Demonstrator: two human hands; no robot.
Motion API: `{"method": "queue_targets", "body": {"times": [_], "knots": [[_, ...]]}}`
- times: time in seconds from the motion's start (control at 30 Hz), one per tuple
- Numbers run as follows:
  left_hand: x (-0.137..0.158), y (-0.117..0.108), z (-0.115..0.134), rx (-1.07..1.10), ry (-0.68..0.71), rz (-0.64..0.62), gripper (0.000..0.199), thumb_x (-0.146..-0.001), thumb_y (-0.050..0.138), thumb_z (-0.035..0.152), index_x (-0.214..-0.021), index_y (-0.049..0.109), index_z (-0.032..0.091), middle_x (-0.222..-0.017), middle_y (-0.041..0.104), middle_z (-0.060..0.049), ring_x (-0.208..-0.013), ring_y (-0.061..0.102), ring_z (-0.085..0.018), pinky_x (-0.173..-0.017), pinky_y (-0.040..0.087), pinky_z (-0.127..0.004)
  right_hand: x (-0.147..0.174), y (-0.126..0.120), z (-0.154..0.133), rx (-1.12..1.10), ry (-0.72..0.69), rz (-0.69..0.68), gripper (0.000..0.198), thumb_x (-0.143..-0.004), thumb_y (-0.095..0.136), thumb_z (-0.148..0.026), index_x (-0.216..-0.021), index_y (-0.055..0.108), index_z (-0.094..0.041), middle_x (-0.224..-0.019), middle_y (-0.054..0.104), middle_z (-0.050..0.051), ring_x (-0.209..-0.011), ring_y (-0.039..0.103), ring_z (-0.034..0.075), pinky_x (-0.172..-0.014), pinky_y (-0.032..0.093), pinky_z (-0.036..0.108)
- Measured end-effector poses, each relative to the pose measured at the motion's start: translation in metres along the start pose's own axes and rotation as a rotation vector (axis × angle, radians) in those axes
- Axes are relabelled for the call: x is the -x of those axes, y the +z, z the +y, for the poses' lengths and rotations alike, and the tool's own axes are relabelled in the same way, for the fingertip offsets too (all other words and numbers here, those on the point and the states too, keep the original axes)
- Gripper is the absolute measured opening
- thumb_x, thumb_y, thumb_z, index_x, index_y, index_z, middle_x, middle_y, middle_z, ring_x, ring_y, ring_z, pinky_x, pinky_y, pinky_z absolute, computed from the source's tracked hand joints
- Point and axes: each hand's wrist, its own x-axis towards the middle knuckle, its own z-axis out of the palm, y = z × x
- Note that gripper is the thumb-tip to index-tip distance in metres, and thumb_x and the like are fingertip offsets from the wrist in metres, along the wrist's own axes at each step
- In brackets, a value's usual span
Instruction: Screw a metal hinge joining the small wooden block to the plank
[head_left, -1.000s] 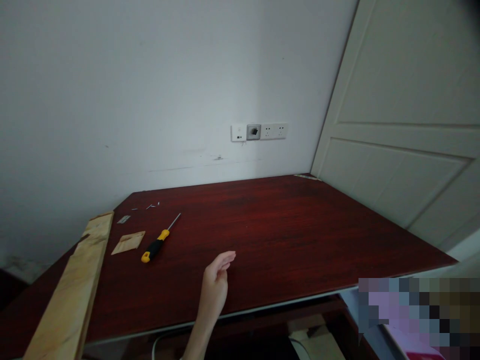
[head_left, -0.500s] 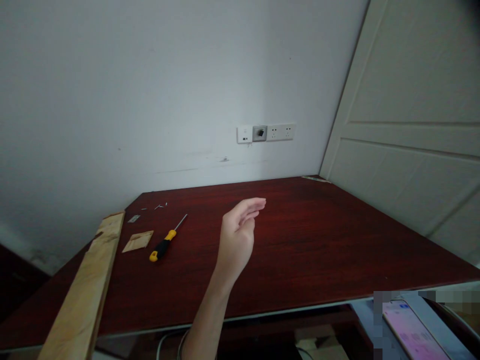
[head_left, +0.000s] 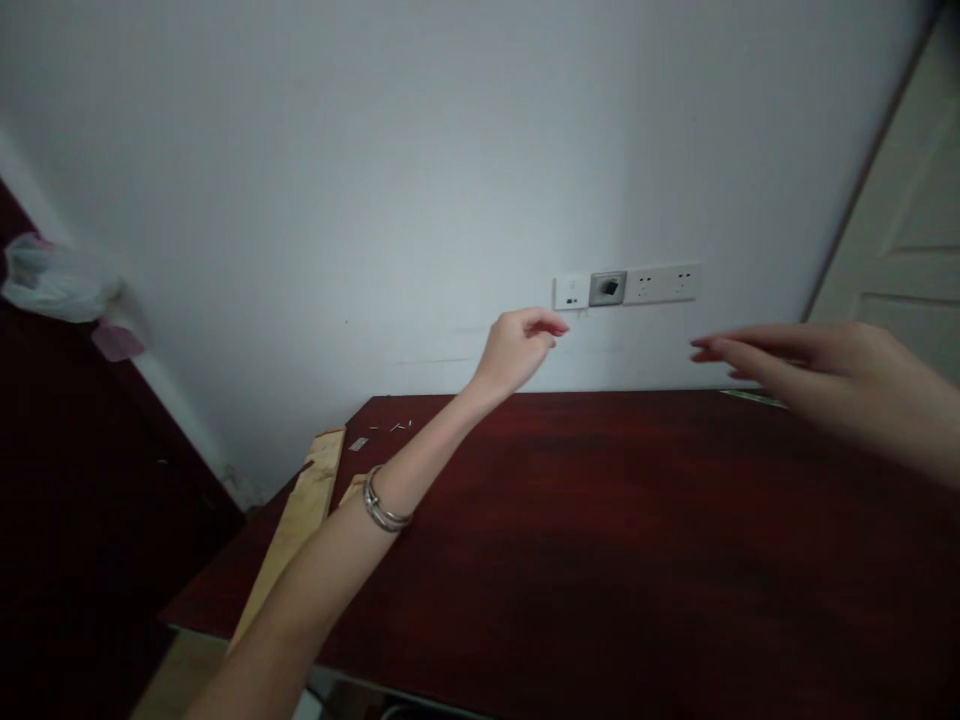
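My left hand (head_left: 517,345) is raised over the dark red table (head_left: 637,540), fingers curled loosely with nothing in them, close to the wall just left of the socket strip (head_left: 626,287). A silver bracelet (head_left: 381,505) circles that forearm. My right hand (head_left: 817,375) reaches in from the right edge, fingers stretched out flat and pointing left, empty, hovering above the table's far right part. The two hands are apart, neither touching anything.
A light wooden plank (head_left: 296,525) lies along the table's left edge, partly hidden by my forearm. Small metal bits (head_left: 390,428) lie near the far left corner. A white door (head_left: 900,250) stands at right. A plastic bag (head_left: 56,285) sits on dark furniture at left.
The view swung left and up. My left hand rose further toward the wall sockets. My right hand came into view from the right. The screwdriver is now hidden behind my left forearm.
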Motion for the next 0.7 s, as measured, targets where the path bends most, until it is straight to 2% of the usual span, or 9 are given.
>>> {"method": "queue_targets", "body": {"times": [0.07, 0.1, 0.2, 0.27, 0.33, 0.4, 0.5, 0.6, 0.7], "knots": [[-0.007, -0.046, -0.013, -0.153, -0.008, 0.058, 0.025, -0.068, 0.043, 0.005, -0.080, 0.064, 0.011, -0.087, 0.066, -0.006, -0.082, 0.060, -0.013, -0.075, 0.049, -0.027, -0.058, 0.034, -0.031, 0.096, -0.200, 0.003, 0.049, -0.082, 0.041, -0.046, -0.097, 0.069, -0.009, -0.097, 0.070, 0.008, -0.093, 0.060, 0.016, -0.079, 0.037, 0.032], [-0.009, -0.070, -0.020, -0.224, -0.023, 0.083, 0.025, -0.068, 0.045, 0.006, -0.081, 0.065, 0.012, -0.088, 0.066, -0.007, -0.082, 0.060, -0.014, -0.075, 0.049, -0.027, -0.081, 0.054, -0.041, 0.111, -0.248, -0.009, 0.053, -0.084, 0.037, -0.045, -0.097, 0.069, -0.005, -0.092, 0.071, 0.010, -0.089, 0.061, 0.015, -0.075, 0.038, 0.030], [-0.012, -0.139, -0.045, -0.356, -0.129, 0.183, 0.023, -0.068, 0.048, 0.008, -0.083, 0.064, 0.011, -0.087, 0.066, -0.008, -0.078, 0.060, -0.015, -0.070, 0.049, -0.027, -0.125, 0.124, -0.050, 0.157, -0.279, -0.105, 0.051, -0.089, 0.033, -0.038, -0.099, 0.067, -0.001, -0.089, 0.070, 0.011, -0.086, 0.062, 0.015, -0.075, 0.039, 0.027], [-0.016, -0.169, -0.071, -0.397, -0.213, 0.252, 0.023, -0.070, 0.047, 0.010, -0.086, 0.064, 0.010, -0.089, 0.066, -0.010, -0.076, 0.061, -0.015, -0.067, 0.050, -0.027, -0.136, 0.174, -0.042, 0.195, -0.291, -0.188, 0.045, -0.092, 0.030, -0.032, -0.108, 0.064, -0.006, -0.103, 0.068, 0.011, -0.096, 0.060, 0.016, -0.082, 0.038, 0.025], [-0.021, -0.177, -0.105, -0.480, -0.292, 0.309, 0.028, -0.075, 0.042, 0.011, -0.093, 0.063, 0.008, -0.093, 0.066, -0.012, -0.079, 0.062, -0.016, -0.069, 0.050, -0.028, -0.136, 0.224, -0.028, 0.222, -0.266, -0.227, 0.041, -0.093, 0.030, -0.025, -0.116, 0.059, -0.007, -0.114, 0.063, 0.013, -0.105, 0.057, 0.017, -0.088, 0.037, 0.025], [-0.024, -0.159, -0.144, -0.675, -0.395, 0.200, 0.032, -0.080, 0.038, 0.011, -0.101, 0.061, 0.007, -0.100, 0.065, -0.015, -0.090, 0.061, -0.018, -0.079, 0.048, -0.030, -0.126, 0.269, -0.011, 0.269, -0.216, -0.272, 0.038, -0.091, 0.033, -0.019, -0.117, 0.057, -0.003, -0.116, 0.061, 0.018, -0.109, 0.055, 0.020, -0.092, 0.036, 0.027], [-0.015, -0.094, -0.198, -0.735, -0.403, 0.096, 0.034, -0.085, 0.034, 0.011, -0.108, 0.058, 0.004, -0.113, 0.060, -0.020, -0.108, 0.055, -0.023, -0.093, 0.041, -0.034, -0.103, 0.319, 0.020, 0.338, -0.153, -0.347, 0.038, -0.089, 0.034, -0.014, -0.117, 0.056, -0.002, -0.118, 0.059, 0.021, -0.113, 0.052, 0.023, -0.096, 0.034, 0.030], [0.011, -0.020, -0.236, -0.762, -0.381, -0.054, 0.036, -0.088, 0.033, 0.014, -0.114, 0.055, 0.001, -0.121, 0.055, -0.023, -0.118, 0.049, -0.025, -0.100, 0.035, -0.035, -0.080, 0.347, 0.051, 0.403, -0.071, -0.369, 0.043, -0.088, 0.034, -0.014, -0.128, 0.046, -0.001, -0.136, 0.043, 0.022, -0.127, 0.038, 0.028, -0.102, 0.027, 0.040], [0.036, 0.031, -0.262, -0.788, -0.363, -0.173, 0.042, -0.089, 0.034, 0.018, -0.126, 0.044, -0.001, -0.137, 0.039, -0.025, -0.132, 0.031, -0.029, -0.107, 0.025, -0.041, -0.063, 0.358, 0.078, 0.447, 0.003, -0.386, 0.048, -0.089, 0.029, -0.016, -0.133, 0.040, 0.000, -0.141, 0.037, 0.021, -0.131, 0.031, 0.031, -0.103, 0.023, 0.049]]}}
